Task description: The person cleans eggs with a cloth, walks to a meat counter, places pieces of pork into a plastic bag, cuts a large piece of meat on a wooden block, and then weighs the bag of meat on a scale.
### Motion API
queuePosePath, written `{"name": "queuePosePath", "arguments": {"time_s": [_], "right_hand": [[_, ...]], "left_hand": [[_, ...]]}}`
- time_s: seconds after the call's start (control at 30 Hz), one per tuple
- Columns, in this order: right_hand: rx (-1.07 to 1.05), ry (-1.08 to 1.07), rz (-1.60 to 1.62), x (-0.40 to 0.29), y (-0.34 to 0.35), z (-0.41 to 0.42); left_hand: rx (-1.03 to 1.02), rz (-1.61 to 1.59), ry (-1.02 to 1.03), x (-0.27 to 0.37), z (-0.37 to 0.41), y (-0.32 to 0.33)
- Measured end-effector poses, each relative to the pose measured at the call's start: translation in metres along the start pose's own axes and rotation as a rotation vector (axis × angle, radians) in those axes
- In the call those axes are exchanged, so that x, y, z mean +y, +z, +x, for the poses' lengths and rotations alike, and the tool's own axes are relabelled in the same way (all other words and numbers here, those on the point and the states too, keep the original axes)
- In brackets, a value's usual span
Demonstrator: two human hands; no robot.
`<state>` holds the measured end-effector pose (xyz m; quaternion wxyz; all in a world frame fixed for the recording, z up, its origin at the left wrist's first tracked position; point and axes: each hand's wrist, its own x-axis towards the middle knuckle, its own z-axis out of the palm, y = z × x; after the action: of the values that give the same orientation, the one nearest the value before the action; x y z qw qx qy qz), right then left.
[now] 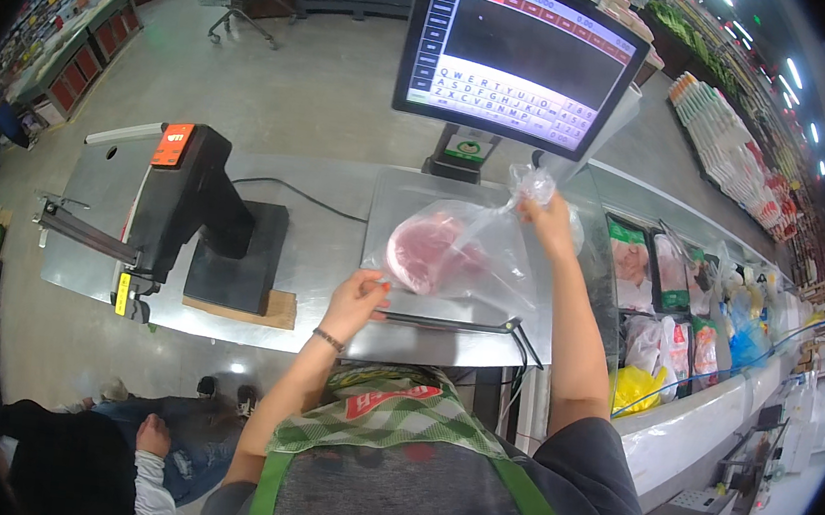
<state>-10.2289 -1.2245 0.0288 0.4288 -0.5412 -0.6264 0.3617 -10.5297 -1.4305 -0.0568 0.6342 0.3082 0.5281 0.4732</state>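
A clear plastic bag (pixel 496 247) with a piece of raw meat (pixel 424 251) in it lies on the steel scale plate, below a touchscreen (pixel 532 51). My right hand (pixel 548 219) grips the gathered, twisted top of the bag at the plate's upper right. To the lower left of the meat is my left hand (pixel 359 301), fingers bent, close to the bag's lower left edge and the end of a dark rod (pixel 443 323). Whether its fingertips hold anything cannot be told.
A black bag-sealing or taping device (pixel 185 196) stands on the steel counter (pixel 314 262) at left, with a cable running right. A display case (pixel 700 393) with packed meat and bags is at right. Another person (pixel 75 456) is at lower left. A shopping cart (pixel 239 2) stands beyond.
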Motion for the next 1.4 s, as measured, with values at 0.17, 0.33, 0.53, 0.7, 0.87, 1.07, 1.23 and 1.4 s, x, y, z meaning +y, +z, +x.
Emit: {"name": "queuePosePath", "arguments": {"time_s": [0.17, 0.33, 0.53, 0.7, 0.87, 1.07, 1.23, 1.4], "right_hand": [[0.236, 0.037, -0.129, 0.101, -0.054, 0.003], [0.509, -0.133, -0.104, 0.029, -0.083, 0.006], [0.476, -0.554, -0.29, -0.099, -0.051, -0.001], [0.378, -0.837, -0.469, -0.149, -0.007, 0.014], [0.305, -1.012, -0.657, -0.166, 0.018, 0.033], [0.393, -1.022, -0.758, -0.172, 0.031, 0.073], [0.432, -1.005, -0.713, -0.18, 0.024, 0.066], [0.459, -0.894, -0.552, -0.171, -0.007, -0.001]], "left_hand": [[0.07, 0.004, -0.005, -0.038, -0.039, -0.04], [0.354, -0.052, -0.075, -0.063, -0.094, -0.077], [0.435, -0.217, -0.04, -0.091, -0.112, -0.101], [0.417, -0.198, -0.005, -0.098, -0.114, -0.105], [0.429, -0.17, -0.005, -0.097, -0.118, -0.107], [0.452, -0.241, 0.005, -0.115, -0.129, -0.12], [0.501, -0.199, -0.038, -0.106, -0.131, -0.116], [0.423, -0.162, -0.067, -0.105, -0.123, -0.123]]}}
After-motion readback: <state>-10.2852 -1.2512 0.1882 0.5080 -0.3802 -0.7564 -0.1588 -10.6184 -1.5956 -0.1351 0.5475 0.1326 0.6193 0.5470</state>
